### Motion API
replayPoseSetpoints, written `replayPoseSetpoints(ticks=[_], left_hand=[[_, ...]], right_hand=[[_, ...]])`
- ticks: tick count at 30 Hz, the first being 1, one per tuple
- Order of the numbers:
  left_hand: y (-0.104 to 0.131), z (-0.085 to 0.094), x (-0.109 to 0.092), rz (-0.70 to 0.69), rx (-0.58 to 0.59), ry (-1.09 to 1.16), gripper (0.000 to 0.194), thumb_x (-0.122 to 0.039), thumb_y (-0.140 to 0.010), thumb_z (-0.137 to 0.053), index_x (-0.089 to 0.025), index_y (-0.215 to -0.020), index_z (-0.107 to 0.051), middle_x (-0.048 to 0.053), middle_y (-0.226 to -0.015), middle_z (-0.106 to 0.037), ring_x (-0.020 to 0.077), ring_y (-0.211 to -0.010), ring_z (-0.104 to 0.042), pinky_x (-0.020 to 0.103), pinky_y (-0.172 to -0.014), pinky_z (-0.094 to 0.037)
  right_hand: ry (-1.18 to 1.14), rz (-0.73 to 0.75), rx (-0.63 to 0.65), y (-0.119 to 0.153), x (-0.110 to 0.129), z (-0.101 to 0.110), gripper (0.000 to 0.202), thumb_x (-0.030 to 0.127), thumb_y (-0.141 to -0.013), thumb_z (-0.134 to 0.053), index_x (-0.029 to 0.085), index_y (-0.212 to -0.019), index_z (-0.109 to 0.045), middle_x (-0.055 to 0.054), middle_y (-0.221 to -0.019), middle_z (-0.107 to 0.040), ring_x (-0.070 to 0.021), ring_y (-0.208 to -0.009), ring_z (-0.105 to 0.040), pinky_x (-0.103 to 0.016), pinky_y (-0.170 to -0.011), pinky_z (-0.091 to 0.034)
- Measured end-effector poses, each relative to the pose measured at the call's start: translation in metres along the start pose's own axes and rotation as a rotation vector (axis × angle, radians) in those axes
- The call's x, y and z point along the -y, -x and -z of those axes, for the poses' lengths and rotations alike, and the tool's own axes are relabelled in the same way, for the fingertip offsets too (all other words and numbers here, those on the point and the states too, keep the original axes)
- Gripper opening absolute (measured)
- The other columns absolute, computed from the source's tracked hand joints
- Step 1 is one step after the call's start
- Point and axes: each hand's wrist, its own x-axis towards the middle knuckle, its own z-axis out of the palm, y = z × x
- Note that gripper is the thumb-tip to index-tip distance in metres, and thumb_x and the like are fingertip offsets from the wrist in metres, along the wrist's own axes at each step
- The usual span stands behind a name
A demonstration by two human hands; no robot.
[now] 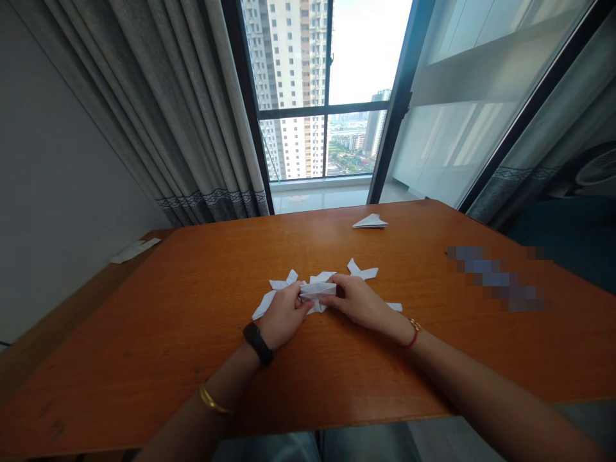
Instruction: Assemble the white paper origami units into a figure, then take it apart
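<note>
Between my two hands is a small folded white paper piece (317, 291), long and layered, raised just over the table. My left hand (285, 314) pinches its left end, thumb in front and fingers behind. At the right end, my right hand (359, 300) grips it the same way. Other folded white paper pieces lie close around: a pointed one (264, 305) by my left hand, a winged one (285, 280) behind it, and a forked one (362, 271) behind my right hand. My right wrist partly covers another paper piece (394, 307).
A paper plane (370, 221) rests near the far edge of the brown wooden table (192, 359). A blurred-out object (495, 276) lies at the right. Papers (135, 250) lie on a ledge at the left. Beyond the table are a window (327, 110) and grey curtains (192, 115).
</note>
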Motion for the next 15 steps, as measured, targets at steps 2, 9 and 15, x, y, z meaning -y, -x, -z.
replayPoseSetpoints(ticks=[2,9,15], left_hand=[[-0.0007,-0.0004,0.0009,-0.017,-0.036,-0.018,0.010,-0.027,-0.082,-0.051,-0.020,-0.076,-0.048,-0.004,-0.061,-0.050,0.0128,-0.057,-0.049,0.023,-0.054,-0.032],[0.0012,0.0012,-0.0056,-0.059,-0.110,-0.018,0.014,-0.035,-0.085,-0.049,-0.021,-0.084,-0.048,-0.006,-0.061,-0.045,0.0120,-0.057,-0.044,0.022,-0.054,-0.031],[0.0014,0.0022,0.0005,0.007,0.051,0.073,0.010,-0.028,-0.080,-0.054,-0.021,-0.087,-0.053,-0.005,-0.059,-0.054,0.0135,-0.055,-0.055,0.023,-0.053,-0.036]], right_hand=[[-0.048,-0.002,0.005,-0.0009,-0.0013,-0.0005,0.015,0.026,-0.075,-0.066,0.018,-0.086,-0.060,0.000,-0.077,-0.063,-0.0142,-0.067,-0.054,-0.023,-0.058,-0.036],[-0.037,-0.006,-0.095,-0.0038,-0.0015,0.0007,0.011,0.026,-0.080,-0.060,0.017,-0.076,-0.056,0.002,-0.068,-0.057,-0.0125,-0.062,-0.049,-0.023,-0.055,-0.033],[0.043,-0.015,0.042,0.0033,-0.0004,0.0015,0.006,0.020,-0.080,-0.058,0.018,-0.086,-0.060,-0.001,-0.071,-0.062,-0.0133,-0.062,-0.054,-0.023,-0.058,-0.035]])
